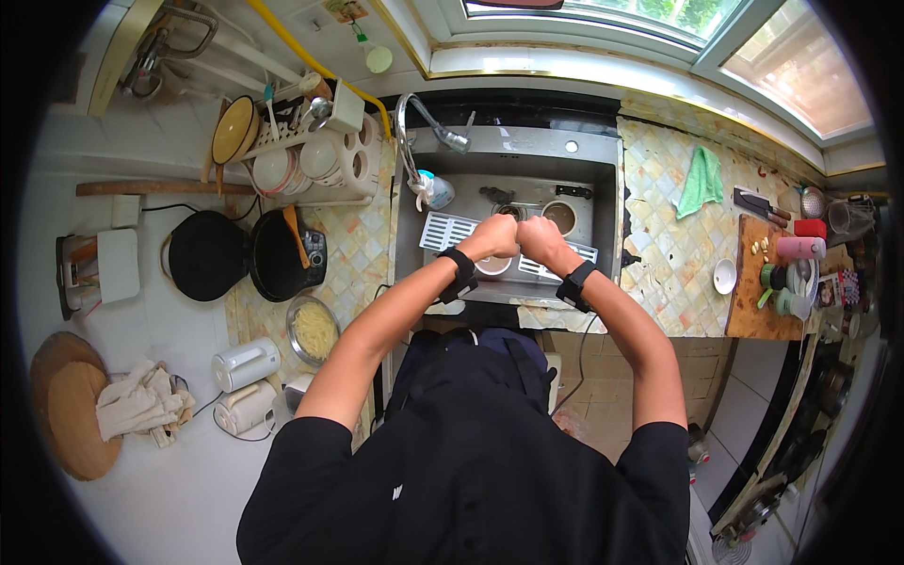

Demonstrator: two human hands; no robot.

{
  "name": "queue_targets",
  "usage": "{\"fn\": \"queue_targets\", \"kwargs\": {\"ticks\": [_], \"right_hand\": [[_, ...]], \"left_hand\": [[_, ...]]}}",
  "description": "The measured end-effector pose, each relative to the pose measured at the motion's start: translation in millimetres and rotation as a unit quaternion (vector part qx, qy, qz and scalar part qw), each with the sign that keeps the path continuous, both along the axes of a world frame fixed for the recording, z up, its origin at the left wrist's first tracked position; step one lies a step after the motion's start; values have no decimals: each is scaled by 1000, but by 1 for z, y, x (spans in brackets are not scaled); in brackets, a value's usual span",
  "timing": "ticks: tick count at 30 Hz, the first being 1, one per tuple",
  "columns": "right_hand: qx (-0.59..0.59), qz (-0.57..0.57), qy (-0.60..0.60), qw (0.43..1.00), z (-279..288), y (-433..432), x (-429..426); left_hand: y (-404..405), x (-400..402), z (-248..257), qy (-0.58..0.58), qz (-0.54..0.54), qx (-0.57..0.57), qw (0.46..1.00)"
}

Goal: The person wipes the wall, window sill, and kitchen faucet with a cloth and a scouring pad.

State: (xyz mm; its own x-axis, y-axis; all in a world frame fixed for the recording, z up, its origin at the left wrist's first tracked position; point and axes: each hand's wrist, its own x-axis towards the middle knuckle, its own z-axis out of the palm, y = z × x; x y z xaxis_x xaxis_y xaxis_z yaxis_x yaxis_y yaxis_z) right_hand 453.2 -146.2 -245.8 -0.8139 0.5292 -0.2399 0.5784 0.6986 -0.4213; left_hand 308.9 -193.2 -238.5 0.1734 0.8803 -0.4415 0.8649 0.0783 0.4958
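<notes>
My left hand point(496, 236) and my right hand point(540, 240) meet knuckle to knuckle over the stainless steel sink point(607, 212). Both look curled like fists; whether anything small is between them cannot be told. Below them lie slotted white racks point(446, 232), with a bowl of cloudy liquid point(494, 265) partly hidden under my left hand. Behind my right hand stands a second bowl with brownish liquid point(559, 216), and a black-handled knife point(573, 191) lies beyond it. A white and blue bottle point(441, 192) stands at the sink's left under the faucet point(452, 140).
On the left counter are an open electric griddle point(279, 258), a bowl of pale shredded food point(316, 330) and a dish rack point(353, 194). At right are a green cloth point(700, 182), knives point(757, 205), a small white bowl point(724, 276) and a crowded cutting board point(748, 311).
</notes>
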Motion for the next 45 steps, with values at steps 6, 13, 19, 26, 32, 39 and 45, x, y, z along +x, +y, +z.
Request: {"fn": "queue_targets", "kwargs": {"ticks": [6,13,19,26,32,39,45], "right_hand": [[114,32,93,989,9,0,8],[34,44,85,995,54,-10,18],[-4,2,77,997,55,-23,24],[-619,-283,21,732,36,-8,34],[-861,-262,107,422,39,-24,44],[-933,-108,184,290,46,-33,29],[-979,50,196,27,66,-41,0]], "left_hand": [[15,-15,10,-123,-7,-184,975],[-7,-4,34,-101,-41,-10,994],[-15,-7,28,-96,-25,-24,995],[-48,-5,42,-99,34,161,981],[-69,-8,72,-69,-120,419,898],[-64,-28,80,-64,-197,497,843],[-37,-24,109,-148,-129,531,824]]}}
